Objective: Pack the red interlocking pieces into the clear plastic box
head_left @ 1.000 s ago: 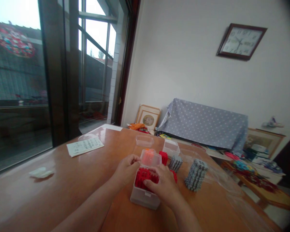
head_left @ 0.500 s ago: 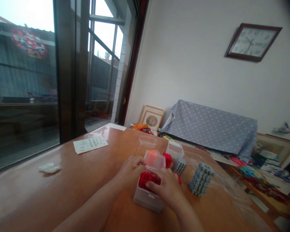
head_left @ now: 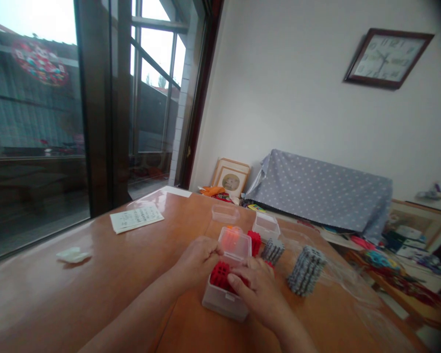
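A clear plastic box stands near the table's front, its hinged lid raised at the back. Red plastic building blocks, joined in a lattice, fill it. At the lid's left edge is my left hand, closed with fingertips pinching there. My right hand reaches over the box's right side, thumb and fingers on the red blocks; some of its fingertips are hidden. Behind the lid is another red block stack. Right of it stand a small grey block stack and a taller one.
A second clear box and a shallow clear tray stand farther back. Crumpled clear plastic lies on the right. Written paper and a whitish scrap are on the table's left, near the glass door.
My right hand has shifted slightly right over the box, its thumb sliding back across the red blocks and showing more of them. My left hand stays by the lid. The view tilts slightly.
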Demonstrator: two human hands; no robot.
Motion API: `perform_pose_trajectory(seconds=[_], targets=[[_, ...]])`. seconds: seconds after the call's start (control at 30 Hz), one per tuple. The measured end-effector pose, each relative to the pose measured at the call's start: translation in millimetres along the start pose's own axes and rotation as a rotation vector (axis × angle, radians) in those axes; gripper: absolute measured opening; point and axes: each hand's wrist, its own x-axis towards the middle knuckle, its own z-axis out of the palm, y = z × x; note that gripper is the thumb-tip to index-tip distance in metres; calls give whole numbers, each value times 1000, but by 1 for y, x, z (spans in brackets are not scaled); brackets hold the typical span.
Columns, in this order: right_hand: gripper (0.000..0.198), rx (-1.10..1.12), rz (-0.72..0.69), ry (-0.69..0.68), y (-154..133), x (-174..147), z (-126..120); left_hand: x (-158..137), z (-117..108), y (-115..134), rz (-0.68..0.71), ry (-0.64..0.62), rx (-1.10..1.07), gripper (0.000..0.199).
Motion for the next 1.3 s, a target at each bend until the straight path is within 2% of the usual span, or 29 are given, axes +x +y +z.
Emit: perform_pose_trajectory(seconds=[0.13, 0.27, 0.63, 1.03, 1.17, 1.3], targets=[[39, -18, -44, 10, -5, -4, -1, -1, -5, 6, 27, -97, 0, 23], [49, -99, -9, 11, -9, -5, 0, -2, -8, 11, 34, -156, -14, 25], [53, -130, 0, 17, -11, -1, 6, -3, -4, 8, 98, -155, 43, 24], [52, -116, 16, 37, -11, -2, 6, -5, 1, 9, 67, -163, 102, 23], [52, -6, 18, 124, -8, -3, 0, -5, -2, 14, 78, -172, 111, 26], [54, 201, 121, 350, 19, -1, -3, -4, -6, 21, 78, -170, 93, 29]])
